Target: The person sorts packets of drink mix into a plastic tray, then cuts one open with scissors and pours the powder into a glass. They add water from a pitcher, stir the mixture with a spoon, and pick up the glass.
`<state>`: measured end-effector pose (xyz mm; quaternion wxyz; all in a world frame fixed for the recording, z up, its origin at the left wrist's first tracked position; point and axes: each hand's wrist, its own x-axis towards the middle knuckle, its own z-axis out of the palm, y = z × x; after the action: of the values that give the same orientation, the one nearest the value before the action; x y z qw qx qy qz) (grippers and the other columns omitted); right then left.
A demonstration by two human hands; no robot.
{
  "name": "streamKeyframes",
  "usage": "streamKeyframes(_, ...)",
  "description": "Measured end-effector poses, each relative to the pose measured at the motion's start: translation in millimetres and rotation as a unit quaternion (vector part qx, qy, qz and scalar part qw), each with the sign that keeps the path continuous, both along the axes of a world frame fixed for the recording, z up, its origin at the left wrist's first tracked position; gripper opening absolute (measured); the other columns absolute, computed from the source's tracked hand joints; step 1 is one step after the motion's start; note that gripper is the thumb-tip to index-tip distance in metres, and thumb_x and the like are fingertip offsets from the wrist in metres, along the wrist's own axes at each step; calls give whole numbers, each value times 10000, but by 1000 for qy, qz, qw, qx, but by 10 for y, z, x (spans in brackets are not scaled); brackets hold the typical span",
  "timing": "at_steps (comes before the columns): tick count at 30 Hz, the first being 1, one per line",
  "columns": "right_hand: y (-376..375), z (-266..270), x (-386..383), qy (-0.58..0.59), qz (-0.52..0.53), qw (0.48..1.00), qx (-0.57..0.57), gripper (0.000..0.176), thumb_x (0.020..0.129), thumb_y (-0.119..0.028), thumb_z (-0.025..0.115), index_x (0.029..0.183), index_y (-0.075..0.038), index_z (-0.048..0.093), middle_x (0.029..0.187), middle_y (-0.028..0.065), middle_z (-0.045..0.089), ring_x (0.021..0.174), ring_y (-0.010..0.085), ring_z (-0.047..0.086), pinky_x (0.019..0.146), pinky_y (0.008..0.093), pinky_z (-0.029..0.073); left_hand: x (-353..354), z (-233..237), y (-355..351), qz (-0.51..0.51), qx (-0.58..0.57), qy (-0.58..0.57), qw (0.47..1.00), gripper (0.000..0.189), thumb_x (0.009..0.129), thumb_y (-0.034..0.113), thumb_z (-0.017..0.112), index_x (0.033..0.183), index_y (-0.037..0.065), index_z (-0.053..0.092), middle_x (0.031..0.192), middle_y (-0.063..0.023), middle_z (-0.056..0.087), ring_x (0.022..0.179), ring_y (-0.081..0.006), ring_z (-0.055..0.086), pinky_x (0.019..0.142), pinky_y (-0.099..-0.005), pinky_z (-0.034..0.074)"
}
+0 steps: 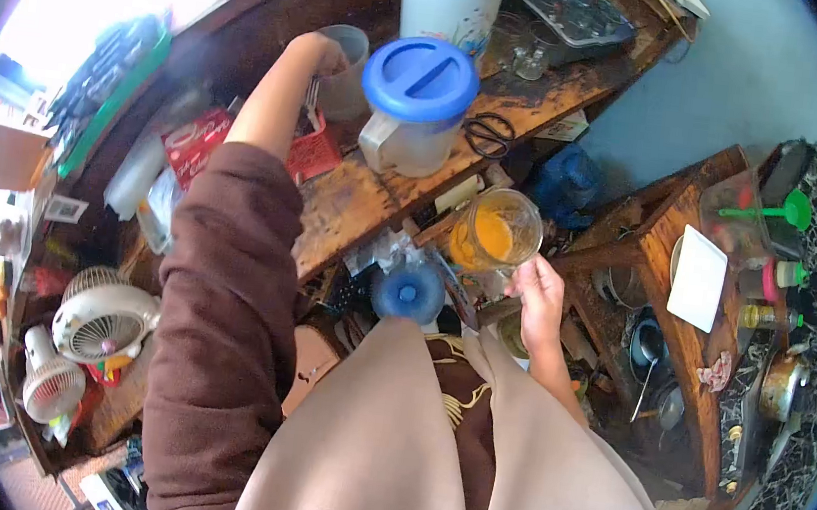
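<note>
My right hand is closed round the handle of a clear glass mug holding orange liquid. The mug is held up in front of the wooden counter's edge. My left hand reaches across the counter to a clear plastic container. It overlaps the container's near side with fingers bent. Most of its fingertips are hidden, so its grip does not show. Beside it stands a clear pitcher with a blue lid. Metal utensils stick up by a red basket below my left wrist.
A white dispenser stands behind the pitcher, with black scissors to its right on the wooden counter. Below are a blue water jug and a wooden shelf with cookware. White fans stand at left.
</note>
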<state>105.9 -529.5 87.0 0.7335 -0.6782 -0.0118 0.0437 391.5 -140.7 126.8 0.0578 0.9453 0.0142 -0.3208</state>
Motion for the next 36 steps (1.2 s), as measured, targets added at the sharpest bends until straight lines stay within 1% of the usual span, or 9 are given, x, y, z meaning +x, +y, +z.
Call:
streamKeyframes(3, -41, 18, -46, -11, 2, 1000, -14, 288, 902, -250, 488, 711, -36, 478, 663, -7, 441, 575, 79, 457, 540, 221, 380, 176, -159, 109, 13, -38, 61, 997, 220, 747, 141, 568, 941, 170, 669, 968, 3, 641, 846, -152, 591, 766, -370, 460)
streamKeyframes(4, -47, 6, -54, -18, -2, 1000, -6, 298, 900, -255, 491, 704, -31, 476, 671, -4, 442, 576, 80, 452, 541, 224, 384, 115, -93, 102, -147, 21, -20, 989, 217, 713, 86, 598, 906, 148, 676, 910, -7, 656, 818, -149, 601, 734, -357, 466)
streamKeyframes(8, -28, 32, -91, -30, -20, 999, -24, 312, 900, -261, 493, 699, -23, 473, 681, -1, 441, 584, 81, 452, 541, 228, 387, -14, 181, 109, -140, -49, -125, 981, 179, 678, 131, 666, 851, 86, 668, 850, -44, 667, 777, -188, 625, 678, -292, 467)
streamKeyframes(10, -52, 13, -90, -34, -19, 999, -35, 315, 899, -265, 495, 700, -22, 478, 678, -3, 442, 584, 80, 450, 540, 228, 386, -105, 317, 128, -117, -145, -365, 912, 133, 733, 132, 626, 829, 40, 625, 819, -95, 657, 749, -234, 624, 681, -312, 472)
streamKeyframes(14, -92, -4, -93, -16, -4, 999, -48, 293, 895, -296, 482, 860, -15, 557, 661, -12, 469, 609, 80, 452, 588, 221, 370, -480, 477, -58, -22, -201, -587, 784, 141, 822, 146, 543, 875, 15, 544, 752, -170, 621, 736, -326, 613, 644, -373, 472)
streamKeyframes(19, -51, 78, -80, -19, 13, 998, -52, 298, 897, -300, 479, 788, -27, 528, 651, -14, 462, 595, 77, 449, 581, 220, 370, -805, 356, -235, -61, -193, -491, 847, 104, 838, 101, 495, 871, 4, 516, 787, -178, 622, 777, -340, 611, 660, -382, 481)
streamKeyframes(22, -34, 118, -62, -34, 28, 997, -57, 309, 900, -301, 475, 749, -33, 505, 647, -13, 458, 588, 78, 448, 574, 219, 369, -1081, 587, -252, -29, -158, -679, 717, 97, 846, 95, 493, 872, 4, 514, 799, -138, 641, 764, -279, 637, 668, -339, 494)
streamKeyframes(27, 25, 103, -29, -65, 64, 994, -59, 314, 902, -293, 477, 727, -32, 494, 645, -11, 456, 584, 81, 451, 553, 217, 364, -1733, 780, -361, 191, -553, -617, 527, 154, 896, 42, 411, 1003, -53, 355, 975, -248, 592, 835, -307, 627, 711, -320, 532)
streamKeyframes(36, 211, 85, -54, -68, 129, 988, -53, 360, 884, -321, 515, 668, -34, 483, 567, -18, 436, 518, 51, 414, 484, 211, 377, -2801, 897, -1184, 187, -624, -486, 583, 142, 893, 70, 450, 983, -39, 439, 1000, -223, 593, 816, -264, 635, 700, -303, 530)
